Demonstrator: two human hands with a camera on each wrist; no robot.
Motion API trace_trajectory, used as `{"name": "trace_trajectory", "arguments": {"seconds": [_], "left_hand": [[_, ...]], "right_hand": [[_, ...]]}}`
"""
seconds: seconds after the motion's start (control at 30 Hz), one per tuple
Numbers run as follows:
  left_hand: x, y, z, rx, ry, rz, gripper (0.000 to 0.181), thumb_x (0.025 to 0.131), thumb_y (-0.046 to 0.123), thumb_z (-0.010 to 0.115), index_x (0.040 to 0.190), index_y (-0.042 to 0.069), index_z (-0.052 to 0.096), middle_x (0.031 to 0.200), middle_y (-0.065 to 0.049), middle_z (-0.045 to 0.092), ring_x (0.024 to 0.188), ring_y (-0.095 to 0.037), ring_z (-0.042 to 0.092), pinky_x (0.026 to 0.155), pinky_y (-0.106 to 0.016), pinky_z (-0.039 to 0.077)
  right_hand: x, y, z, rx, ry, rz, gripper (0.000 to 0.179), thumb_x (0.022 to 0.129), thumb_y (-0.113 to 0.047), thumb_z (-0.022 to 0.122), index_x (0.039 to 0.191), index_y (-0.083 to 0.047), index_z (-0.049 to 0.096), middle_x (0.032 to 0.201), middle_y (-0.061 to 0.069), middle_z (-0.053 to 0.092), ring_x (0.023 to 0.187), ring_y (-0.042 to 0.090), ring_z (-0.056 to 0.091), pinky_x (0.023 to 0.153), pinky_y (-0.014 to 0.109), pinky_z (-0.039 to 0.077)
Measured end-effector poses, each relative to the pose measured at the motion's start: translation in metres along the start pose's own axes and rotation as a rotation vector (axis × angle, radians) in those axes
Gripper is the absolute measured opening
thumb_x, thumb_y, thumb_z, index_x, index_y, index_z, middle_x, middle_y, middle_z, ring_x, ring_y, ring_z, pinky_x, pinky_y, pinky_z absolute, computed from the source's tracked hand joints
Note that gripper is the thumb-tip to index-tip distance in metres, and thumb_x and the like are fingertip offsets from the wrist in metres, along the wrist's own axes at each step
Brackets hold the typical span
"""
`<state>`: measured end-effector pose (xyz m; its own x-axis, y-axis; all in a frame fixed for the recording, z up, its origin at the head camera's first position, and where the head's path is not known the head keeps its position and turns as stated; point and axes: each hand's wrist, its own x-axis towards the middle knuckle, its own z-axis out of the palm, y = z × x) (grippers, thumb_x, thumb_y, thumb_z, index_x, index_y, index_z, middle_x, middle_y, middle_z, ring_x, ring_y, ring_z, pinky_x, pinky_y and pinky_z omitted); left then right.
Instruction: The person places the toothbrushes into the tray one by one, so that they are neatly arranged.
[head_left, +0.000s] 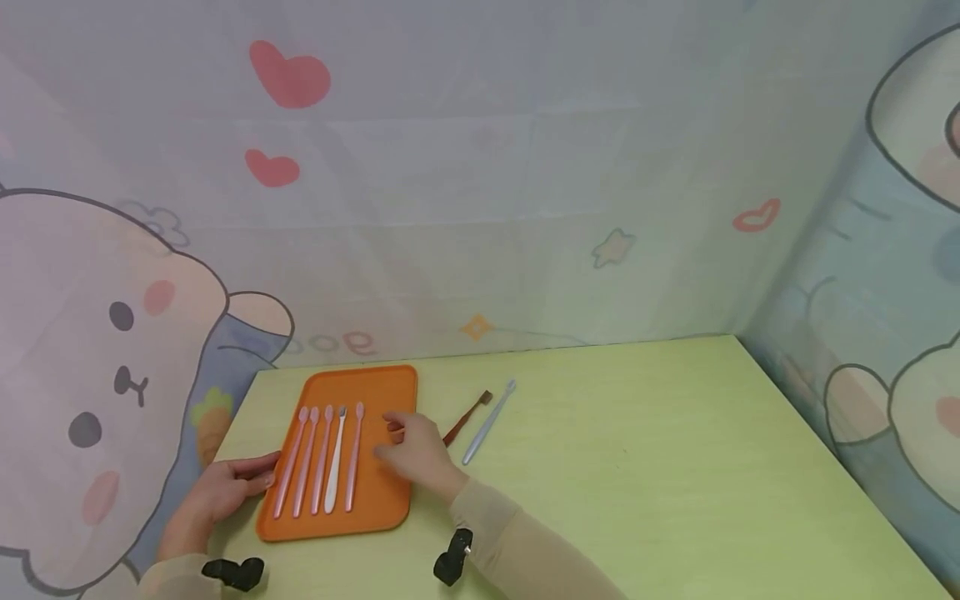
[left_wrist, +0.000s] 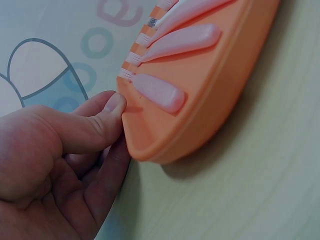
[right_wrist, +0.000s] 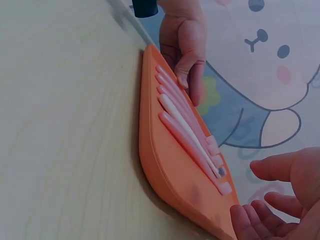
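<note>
An orange tray [head_left: 337,527] bears a row of toothbrushes lying side by side: several pink toothbrushes [head_left: 354,458] and one white toothbrush [head_left: 335,462] with dark bristles. My left hand [head_left: 228,492] grips the tray's left edge; in the left wrist view its thumb [left_wrist: 116,106] lies at the rim. Over the tray's right side hovers my right hand [head_left: 420,450], and the right wrist view shows its fingers [right_wrist: 245,222] spread apart from the thumb with nothing between them. A reddish-brown toothbrush [head_left: 467,418] lies just beyond this hand, its lower end hidden behind it.
Beside the brown one, a pale blue toothbrush [head_left: 489,422] lies slanted on the light yellow-green table [head_left: 637,467]. A printed cloth [head_left: 480,167] with hearts and cartoon animals hangs behind the table and along its sides.
</note>
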<state>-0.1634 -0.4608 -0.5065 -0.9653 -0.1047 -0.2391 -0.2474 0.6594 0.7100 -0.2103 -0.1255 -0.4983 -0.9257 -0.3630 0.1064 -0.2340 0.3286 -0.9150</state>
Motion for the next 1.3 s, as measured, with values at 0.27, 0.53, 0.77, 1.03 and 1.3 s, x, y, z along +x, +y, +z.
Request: {"name": "trace_trajectory", "arguments": {"seconds": [0.27,0.53,0.77,1.03,1.3], "left_hand": [[0.002,0.003,0.002,0.0,-0.021,0.003,0.056,0.104,0.024,0.074,0.149,-0.003,0.056,0.15,-0.03,0.055,0.144,-0.055,0.041,0.115,-0.068,0.036],[0.012,-0.01,-0.003,-0.023,-0.024,0.008,0.064,0.096,0.037,0.082,0.146,0.003,0.063,0.147,-0.027,0.061,0.141,-0.051,0.048,0.112,-0.063,0.041],[0.008,-0.004,-0.005,-0.025,-0.019,0.007,0.061,0.1,0.029,0.078,0.148,-0.001,0.057,0.151,-0.031,0.054,0.144,-0.055,0.041,0.114,-0.068,0.036],[0.007,-0.003,-0.005,0.005,-0.023,-0.009,0.059,0.103,0.029,0.075,0.149,-0.003,0.056,0.151,-0.033,0.053,0.144,-0.057,0.04,0.114,-0.068,0.035],[0.006,-0.005,-0.005,-0.01,-0.023,0.002,0.058,0.102,0.025,0.076,0.148,-0.005,0.056,0.149,-0.032,0.055,0.143,-0.056,0.041,0.113,-0.068,0.037]], "right_hand": [[-0.005,0.019,-0.039,-0.023,0.06,-0.013,0.051,0.093,-0.009,0.079,0.142,-0.001,0.068,0.13,0.018,0.07,0.109,0.029,0.07,0.086,0.033,0.06],[-0.012,0.037,-0.077,-0.026,0.147,0.018,0.046,0.094,-0.007,0.078,0.139,0.002,0.069,0.128,0.022,0.071,0.105,0.029,0.071,0.089,0.041,0.061],[-0.017,0.057,-0.1,0.046,0.191,0.054,0.046,0.094,-0.004,0.078,0.138,0.006,0.067,0.129,0.024,0.07,0.109,0.035,0.074,0.088,0.041,0.063],[-0.023,0.082,-0.112,0.079,0.287,0.183,0.047,0.093,-0.007,0.078,0.137,0.004,0.067,0.129,0.02,0.07,0.119,0.038,0.068,0.1,0.047,0.059],[-0.022,0.088,-0.108,0.072,0.322,0.251,0.056,0.09,-0.016,0.085,0.138,0.005,0.066,0.128,0.02,0.071,0.118,0.037,0.068,0.102,0.049,0.057]]}}
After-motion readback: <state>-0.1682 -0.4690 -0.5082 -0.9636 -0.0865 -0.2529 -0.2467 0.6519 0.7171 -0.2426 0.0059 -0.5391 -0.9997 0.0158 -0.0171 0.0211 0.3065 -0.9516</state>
